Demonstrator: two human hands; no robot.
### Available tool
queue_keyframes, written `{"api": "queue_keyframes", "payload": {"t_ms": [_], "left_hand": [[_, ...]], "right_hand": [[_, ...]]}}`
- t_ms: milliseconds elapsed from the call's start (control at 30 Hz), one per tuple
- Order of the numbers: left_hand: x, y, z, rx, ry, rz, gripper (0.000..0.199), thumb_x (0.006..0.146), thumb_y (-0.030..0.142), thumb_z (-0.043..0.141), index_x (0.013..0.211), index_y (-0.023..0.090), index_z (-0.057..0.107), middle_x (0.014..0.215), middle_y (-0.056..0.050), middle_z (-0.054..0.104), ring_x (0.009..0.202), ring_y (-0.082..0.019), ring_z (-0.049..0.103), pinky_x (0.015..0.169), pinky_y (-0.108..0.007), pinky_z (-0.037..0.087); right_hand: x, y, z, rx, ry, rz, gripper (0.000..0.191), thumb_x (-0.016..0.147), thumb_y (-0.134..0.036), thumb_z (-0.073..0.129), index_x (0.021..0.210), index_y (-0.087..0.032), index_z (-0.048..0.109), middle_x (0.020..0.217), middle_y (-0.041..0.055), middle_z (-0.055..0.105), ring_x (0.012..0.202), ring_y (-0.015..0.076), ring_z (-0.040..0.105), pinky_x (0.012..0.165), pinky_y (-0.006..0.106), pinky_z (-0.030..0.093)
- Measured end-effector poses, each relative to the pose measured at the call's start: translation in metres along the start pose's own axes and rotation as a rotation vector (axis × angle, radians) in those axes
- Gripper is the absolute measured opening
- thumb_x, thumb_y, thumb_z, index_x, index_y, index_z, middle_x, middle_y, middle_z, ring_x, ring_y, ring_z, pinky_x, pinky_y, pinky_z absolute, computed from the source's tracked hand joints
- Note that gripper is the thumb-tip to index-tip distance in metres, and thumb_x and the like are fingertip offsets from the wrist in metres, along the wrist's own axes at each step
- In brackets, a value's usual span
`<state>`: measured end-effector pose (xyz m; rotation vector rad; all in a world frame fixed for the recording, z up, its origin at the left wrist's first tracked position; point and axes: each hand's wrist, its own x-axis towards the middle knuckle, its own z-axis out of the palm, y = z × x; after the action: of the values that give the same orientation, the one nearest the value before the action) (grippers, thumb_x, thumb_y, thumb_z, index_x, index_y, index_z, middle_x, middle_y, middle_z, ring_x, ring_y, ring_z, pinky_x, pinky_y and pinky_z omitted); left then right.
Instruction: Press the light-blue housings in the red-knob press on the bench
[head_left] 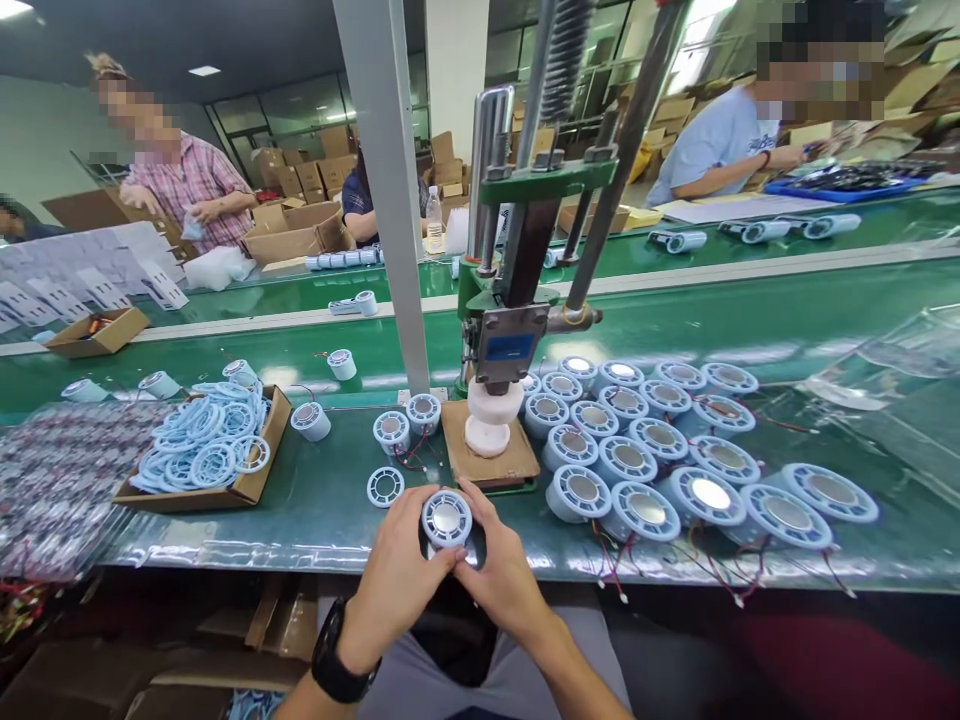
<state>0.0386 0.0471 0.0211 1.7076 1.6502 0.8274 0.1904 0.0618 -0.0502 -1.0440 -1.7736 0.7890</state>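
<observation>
Between my two hands, near the table's front edge, is a light blue round unit with a slotted ring and a silver centre facing up. My left hand, with a black watch on the wrist, wraps its left side. The fingers of my right hand close round its right side, and both thumbs meet at the front. Just beyond my hands stands a green press with white round pads over a cardboard piece. A loose blue ring lies to the left of the held unit.
Many similar units with red and black wires crowd the right side. A cardboard box of blue rings and a stack of wrapped parts are at left. A metal post rises behind. Other people work across the line.
</observation>
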Motion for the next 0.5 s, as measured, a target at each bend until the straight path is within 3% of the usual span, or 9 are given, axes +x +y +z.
{"api": "queue_keyframes", "payload": {"t_ms": [167, 333, 500], "left_hand": [[-0.004, 0.001, 0.001, -0.018, 0.006, -0.016, 0.066, 0.066, 0.012, 0.071, 0.129, 0.024, 0.054, 0.134, -0.009, 0.059, 0.125, -0.029, 0.055, 0.108, -0.045, 0.043], [-0.006, -0.001, 0.005, -0.029, 0.033, 0.011, 0.051, 0.075, 0.014, 0.065, 0.125, 0.025, 0.056, 0.129, -0.007, 0.061, 0.122, -0.026, 0.056, 0.108, -0.044, 0.043], [-0.011, -0.009, 0.021, -0.024, 0.108, 0.048, 0.050, 0.082, 0.016, 0.061, 0.130, 0.023, 0.050, 0.133, -0.010, 0.057, 0.126, -0.027, 0.052, 0.108, -0.045, 0.042]], "right_hand": [[0.000, 0.000, -0.001, 0.049, -0.023, 0.004, 0.079, 0.076, -0.014, 0.058, 0.150, -0.021, 0.030, 0.135, 0.0076, 0.058, 0.122, 0.0168, 0.060, 0.104, 0.029, 0.051], [0.003, -0.005, -0.004, 0.068, -0.020, 0.027, 0.082, 0.077, -0.011, 0.057, 0.153, -0.023, 0.027, 0.131, 0.0055, 0.061, 0.120, 0.0151, 0.061, 0.102, 0.027, 0.052], [0.002, -0.004, -0.004, -0.006, -0.064, -0.023, 0.073, 0.083, -0.012, 0.051, 0.152, -0.020, 0.032, 0.139, 0.0104, 0.054, 0.128, 0.0183, 0.055, 0.108, 0.033, 0.049]]}}
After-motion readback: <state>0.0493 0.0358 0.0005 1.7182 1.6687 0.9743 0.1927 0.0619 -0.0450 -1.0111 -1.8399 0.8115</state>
